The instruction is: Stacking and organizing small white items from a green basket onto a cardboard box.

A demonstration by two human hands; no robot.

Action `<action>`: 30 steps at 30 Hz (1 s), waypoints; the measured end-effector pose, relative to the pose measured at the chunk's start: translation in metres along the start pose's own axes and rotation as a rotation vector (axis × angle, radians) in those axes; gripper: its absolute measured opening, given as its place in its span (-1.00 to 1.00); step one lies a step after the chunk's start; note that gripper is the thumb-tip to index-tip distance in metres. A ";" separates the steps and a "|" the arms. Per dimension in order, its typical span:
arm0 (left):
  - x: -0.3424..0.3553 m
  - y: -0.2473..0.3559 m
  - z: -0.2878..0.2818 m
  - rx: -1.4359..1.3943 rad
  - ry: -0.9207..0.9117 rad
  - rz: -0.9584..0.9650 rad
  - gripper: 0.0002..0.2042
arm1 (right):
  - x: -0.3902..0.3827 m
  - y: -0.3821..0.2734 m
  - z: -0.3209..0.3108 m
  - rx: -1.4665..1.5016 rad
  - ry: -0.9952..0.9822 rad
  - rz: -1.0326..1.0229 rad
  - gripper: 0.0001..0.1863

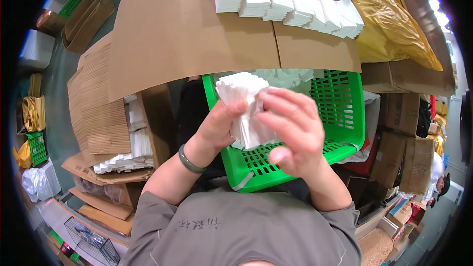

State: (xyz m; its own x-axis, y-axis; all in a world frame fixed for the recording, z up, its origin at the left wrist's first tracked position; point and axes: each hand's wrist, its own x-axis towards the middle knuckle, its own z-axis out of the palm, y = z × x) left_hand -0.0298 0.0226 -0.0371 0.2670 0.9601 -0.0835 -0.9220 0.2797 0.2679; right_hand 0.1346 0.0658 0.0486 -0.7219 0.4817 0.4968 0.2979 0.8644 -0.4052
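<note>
A bundle of thin white papers, seemingly folded sheets or flat paper bags, is gripped in my left hand, its thumb pressed across the front. The sheets fan out a little at the top. My right hand is beside the bundle with its fingers apart and its fingertips at the bundle's right side; whether they touch it I cannot tell. Below both hands stands a green plastic basket with slotted walls. More pale papers lie inside it, partly hidden by my hands and the cardboard.
Ahead is a cardboard-covered table with several stacks of white papers and a yellow plastic bag. On the left stands an open carton holding white papers. Brown cartons are piled on the right.
</note>
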 end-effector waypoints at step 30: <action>-0.001 -0.025 0.038 1.467 -0.015 0.121 -0.45 | -0.004 0.023 0.018 -0.004 0.225 0.439 -0.68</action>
State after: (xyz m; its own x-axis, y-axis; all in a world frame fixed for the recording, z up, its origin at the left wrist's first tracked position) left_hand 0.0034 0.0148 -0.0073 0.2219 0.9749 0.0166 0.1628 -0.0539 0.9852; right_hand 0.1333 0.0807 0.0238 -0.3752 0.8196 0.4330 0.5466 0.5729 -0.6108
